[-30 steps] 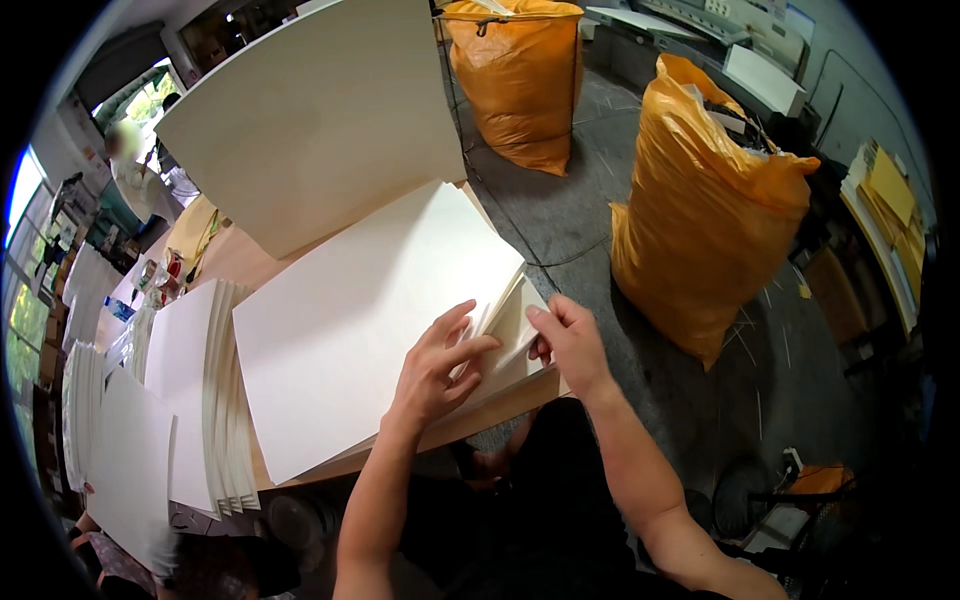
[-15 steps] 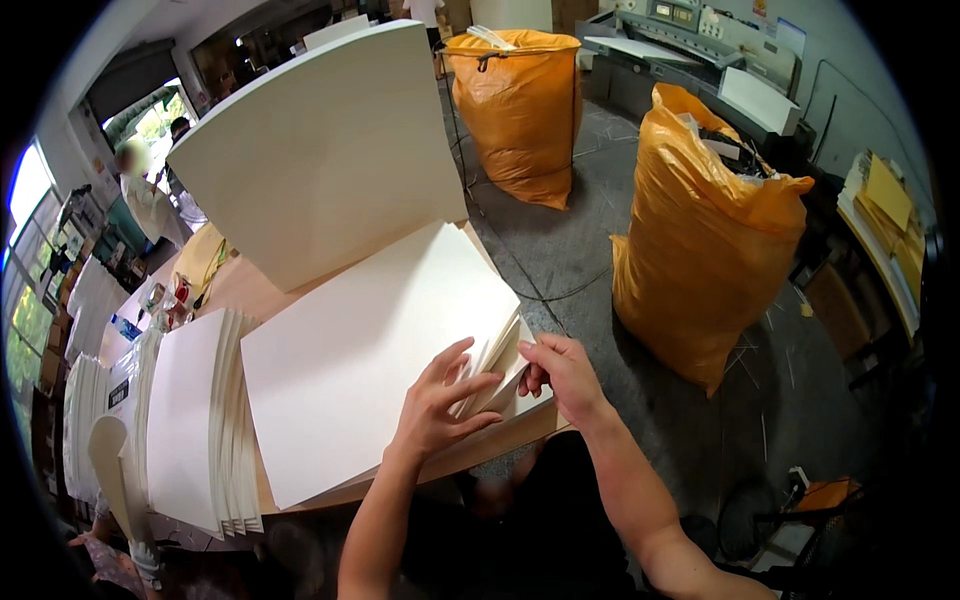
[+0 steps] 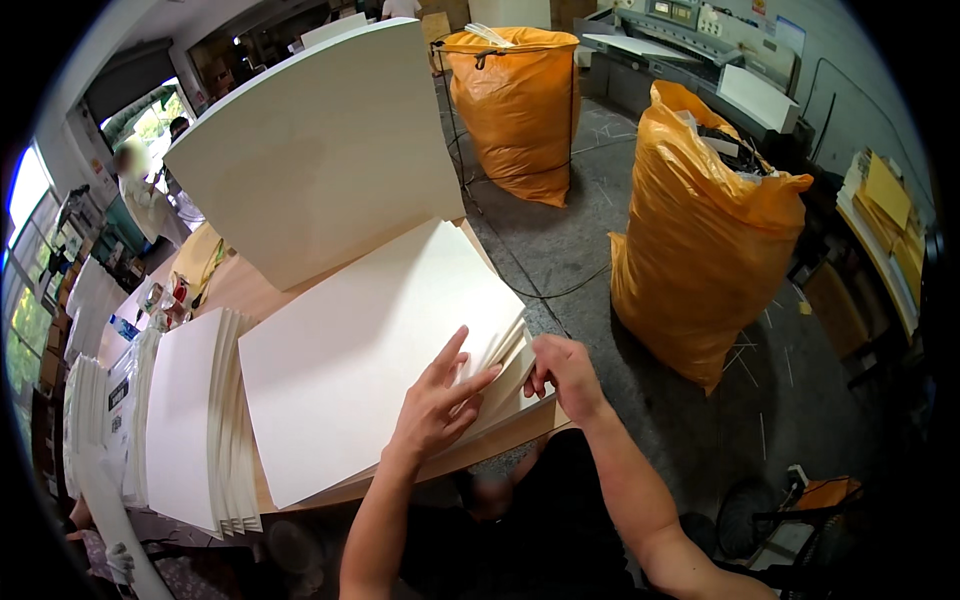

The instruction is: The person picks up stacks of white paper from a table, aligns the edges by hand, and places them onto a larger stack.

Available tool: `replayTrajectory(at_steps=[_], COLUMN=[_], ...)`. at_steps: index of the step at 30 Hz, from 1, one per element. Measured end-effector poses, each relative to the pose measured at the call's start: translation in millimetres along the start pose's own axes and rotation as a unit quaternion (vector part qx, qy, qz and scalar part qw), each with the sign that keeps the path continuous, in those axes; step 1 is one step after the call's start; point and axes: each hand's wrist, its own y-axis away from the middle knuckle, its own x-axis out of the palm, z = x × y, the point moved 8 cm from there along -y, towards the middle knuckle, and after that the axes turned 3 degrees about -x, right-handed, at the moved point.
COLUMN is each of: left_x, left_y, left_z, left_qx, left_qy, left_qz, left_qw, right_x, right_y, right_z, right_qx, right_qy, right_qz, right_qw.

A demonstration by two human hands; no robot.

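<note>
A low stack of large white paper sheets (image 3: 350, 370) lies on the table before me, its near right corner fanned into separate layers. My left hand (image 3: 432, 408) rests at that corner, fingers stretched and spread, some fingertips against the lifted layers. At the outer edge of the same corner, my right hand (image 3: 565, 375) is closed, thumb and curled fingers pinching the edge of some sheets. How many sheets it grips is hidden by the fingers. Behind the stack stands a tall white pile of paper (image 3: 330, 150).
More white sheet stacks (image 3: 185, 420) stand to the left on the wooden table (image 3: 235, 285), with small items behind. A co-worker's gloved hand (image 3: 120, 563) holds a white sheet at lower left. Two orange sacks (image 3: 705, 240) stand on the floor at right; a grey machine (image 3: 690, 50) is behind.
My left index finger has stretched upward and the other fingers have drawn closer together. My right hand has shifted slightly, still at the corner. The co-worker's curled sheet has straightened and moved lower.
</note>
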Motion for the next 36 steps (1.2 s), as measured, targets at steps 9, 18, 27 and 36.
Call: replayTrajectory(at_steps=[9, 18, 27, 36], left_x=[-2.7, -1.3, -3.1, -2.6], left_y=[-0.9, -0.5, 1.3, -3.1], left_z=[0.0, 9.7, 1.5, -6.6], left_qx=[0.033, 0.001, 0.016, 0.015], left_qy=[-0.012, 0.029, 0.030, -0.019], left_qz=[-0.014, -0.016, -0.061, -0.012], left_qw=[0.999, 0.999, 0.998, 1.000], right_x=[7.6, 6.4, 3.0, 9.0], right_y=[-2.7, -1.1, 3.1, -5.9], right_z=[-4.2, -3.5, -5.9, -9.2], right_qx=[0.065, 0.063, -0.008, 0.059], right_qy=[-0.031, -0.027, 0.053, -0.078], right_qz=[-0.009, 0.001, -0.072, -0.027], right_qw=[0.997, 0.998, 0.996, 0.995])
